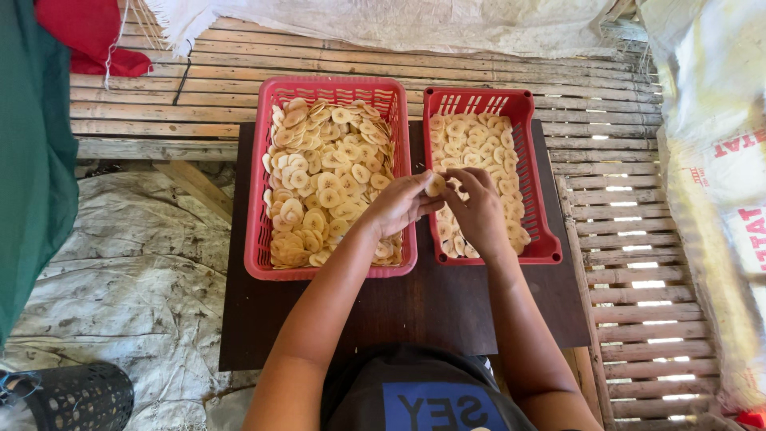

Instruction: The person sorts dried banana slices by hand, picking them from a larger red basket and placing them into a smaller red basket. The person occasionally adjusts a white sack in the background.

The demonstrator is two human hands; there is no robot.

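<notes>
Two red plastic baskets stand side by side on a dark wooden table [447, 307]. The larger left basket [257, 227] is heaped with pale yellow banana slices [319, 172]. The narrower right basket [533, 156] holds a thinner layer of slices [479, 144]. My left hand [396, 205] and my right hand [479, 211] meet over the gap between the baskets. Together their fingertips pinch one banana slice [435, 185]. Both hands hover above the right basket's near-left part.
A bamboo slat platform [558, 80] lies behind and to the right of the table. A white cloth [415, 20] and red fabric [88, 36] lie at the back. Green fabric [32, 160] hangs at left, a black mesh bin [76, 397] sits bottom left, white sacks [718, 120] at right.
</notes>
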